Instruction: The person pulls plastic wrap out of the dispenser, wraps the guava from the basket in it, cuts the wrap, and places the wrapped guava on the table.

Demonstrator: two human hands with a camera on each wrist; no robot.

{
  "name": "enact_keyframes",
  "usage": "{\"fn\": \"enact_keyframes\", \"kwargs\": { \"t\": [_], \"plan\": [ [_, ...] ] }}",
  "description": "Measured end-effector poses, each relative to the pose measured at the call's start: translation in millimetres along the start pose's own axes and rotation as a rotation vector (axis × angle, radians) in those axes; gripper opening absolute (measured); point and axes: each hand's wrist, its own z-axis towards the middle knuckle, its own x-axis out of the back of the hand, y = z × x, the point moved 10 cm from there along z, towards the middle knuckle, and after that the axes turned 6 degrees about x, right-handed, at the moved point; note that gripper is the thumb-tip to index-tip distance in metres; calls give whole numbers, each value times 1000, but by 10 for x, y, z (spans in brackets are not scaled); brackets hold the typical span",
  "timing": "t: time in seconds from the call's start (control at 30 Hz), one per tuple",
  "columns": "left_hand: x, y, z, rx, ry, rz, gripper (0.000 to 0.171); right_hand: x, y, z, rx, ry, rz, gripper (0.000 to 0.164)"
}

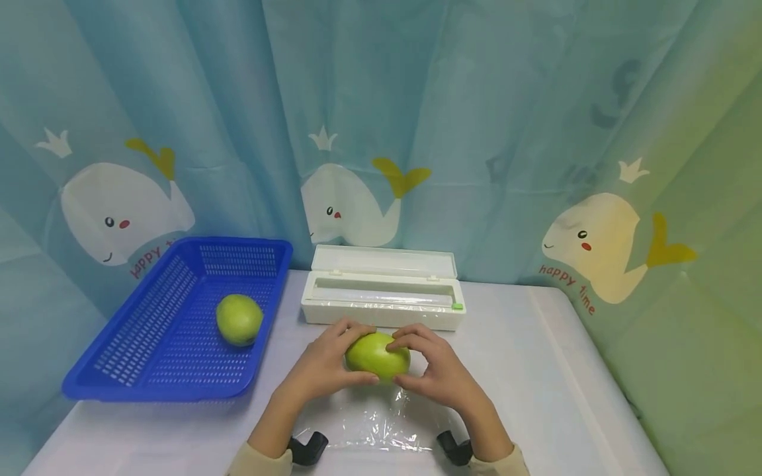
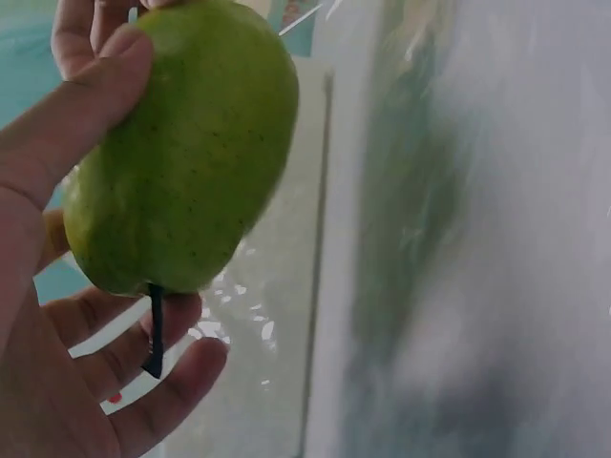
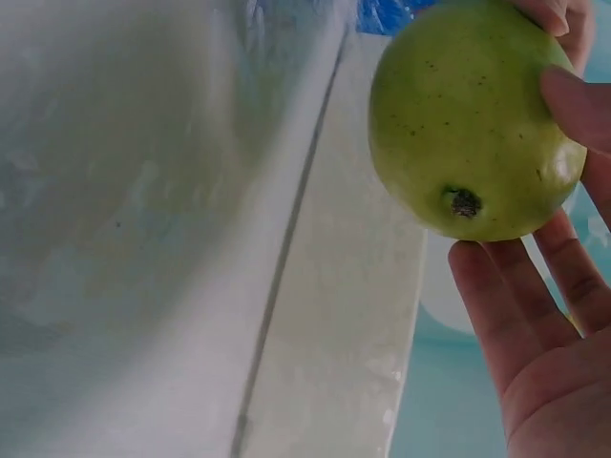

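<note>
Between my two hands is a green pear (image 1: pixel 378 357), lying sideways over a sheet of cling film (image 1: pixel 378 423) on the table. My left hand (image 1: pixel 326 360) holds the stem end, thumb on the near side and fingers behind. A dark stem (image 2: pixel 156 329) pokes out there in the left wrist view. At the other end my right hand (image 1: pixel 437 370) grips the pear with thumb and fingers. The pear's blossom end (image 3: pixel 464 202) faces the camera in the right wrist view. Just behind the hands stands a white cling film box (image 1: pixel 381 314), its lid raised, with a green slider (image 1: pixel 457 306).
A blue plastic basket (image 1: pixel 270 317) stands on the left of the table with another green pear (image 1: pixel 239 320) inside. Behind the table hangs a blue curtain (image 1: pixel 494 132) with whale prints. Black camera mounts (image 1: pixel 308 449) sit at both wrists.
</note>
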Motion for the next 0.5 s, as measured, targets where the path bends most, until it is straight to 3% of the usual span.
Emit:
{"fn": "enact_keyframes", "kwargs": {
  "t": [0.23, 0.5],
  "plan": [
    [-177, -91, -36, 40, -37, 18, 82, -86, 94, -82, -57, -35, -5, 46],
    [-241, -100, -78, 46, -73, 34, 81, -168, 153, -131, -113, -88, -16, 48]
  ]
}}
